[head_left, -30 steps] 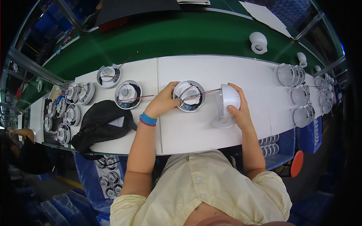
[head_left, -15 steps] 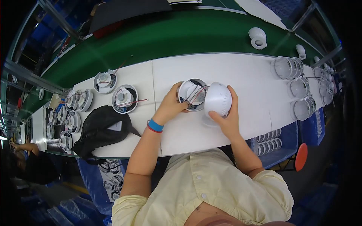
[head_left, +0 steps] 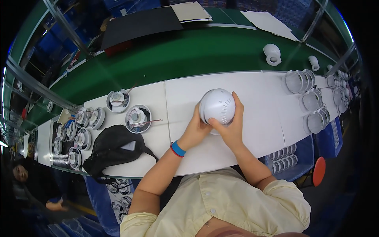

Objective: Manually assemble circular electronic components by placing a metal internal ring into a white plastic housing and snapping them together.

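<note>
A white round housing [head_left: 219,106] with short slots on its side is held over the white worktop in front of me. My left hand [head_left: 198,128] grips it from the left, its fingers partly hidden behind the shell. My right hand [head_left: 232,128] wraps round its right side, with the thumb across the front. The upper shell covers the lower part, so the wires inside are out of sight. To the left stands an open white housing [head_left: 138,118] with a round part and red wire inside. A similar open housing [head_left: 118,100] sits behind it.
A black bag [head_left: 114,148] lies left, beside more open housings [head_left: 83,139]. Clear ringed covers [head_left: 300,81] are stacked at the right. White curved brackets [head_left: 272,54] rest on the green belt [head_left: 166,59]. Blue bins [head_left: 296,158] stand below the table. A co-worker [head_left: 35,179] is at far left.
My right hand has brought the upper shell leftward onto the wired lower housing in my left hand, covering it. The view has shifted slightly. The co-worker's arm has lowered.
</note>
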A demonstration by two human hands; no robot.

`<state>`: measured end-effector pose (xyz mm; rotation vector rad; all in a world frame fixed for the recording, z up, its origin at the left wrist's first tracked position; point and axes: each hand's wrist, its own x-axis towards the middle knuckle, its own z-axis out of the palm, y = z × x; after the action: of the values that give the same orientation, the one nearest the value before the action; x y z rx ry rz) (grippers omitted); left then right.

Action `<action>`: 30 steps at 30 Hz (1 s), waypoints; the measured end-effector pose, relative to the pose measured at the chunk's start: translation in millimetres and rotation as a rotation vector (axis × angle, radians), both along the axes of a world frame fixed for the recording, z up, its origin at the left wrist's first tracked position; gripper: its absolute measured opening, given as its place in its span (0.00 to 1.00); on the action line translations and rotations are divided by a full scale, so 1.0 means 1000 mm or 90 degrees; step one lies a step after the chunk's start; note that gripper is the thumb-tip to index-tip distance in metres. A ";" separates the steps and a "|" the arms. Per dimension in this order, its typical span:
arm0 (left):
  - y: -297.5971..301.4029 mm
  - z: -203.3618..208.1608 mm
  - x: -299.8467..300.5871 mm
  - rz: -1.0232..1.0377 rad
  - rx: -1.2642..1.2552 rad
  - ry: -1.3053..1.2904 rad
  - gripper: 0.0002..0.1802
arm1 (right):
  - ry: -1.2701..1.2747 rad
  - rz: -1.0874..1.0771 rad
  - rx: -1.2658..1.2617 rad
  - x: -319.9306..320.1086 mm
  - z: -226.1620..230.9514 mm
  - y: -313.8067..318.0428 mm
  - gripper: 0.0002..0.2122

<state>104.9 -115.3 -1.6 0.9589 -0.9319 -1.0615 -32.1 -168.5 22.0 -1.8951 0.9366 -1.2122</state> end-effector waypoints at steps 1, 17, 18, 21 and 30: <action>0.002 0.006 0.004 -0.069 -0.037 0.010 0.44 | 0.002 0.005 -0.002 0.001 0.001 -0.001 0.45; 0.007 0.029 0.013 0.004 0.166 0.372 0.37 | -0.033 0.209 0.093 0.022 -0.006 0.003 0.40; 0.006 0.026 0.014 0.004 0.166 0.374 0.37 | -0.044 0.242 0.170 0.021 -0.001 0.003 0.40; 0.000 0.018 0.022 0.019 0.203 0.348 0.36 | 0.055 0.237 0.140 0.018 0.004 0.003 0.37; -0.003 0.013 0.042 -0.009 0.251 0.401 0.41 | 0.017 0.398 0.524 0.027 0.020 -0.048 0.33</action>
<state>147.2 -118.0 11.8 0.8487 -0.2121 -1.4754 -5.0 -216.6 41.9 -1.3535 0.6265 -0.3347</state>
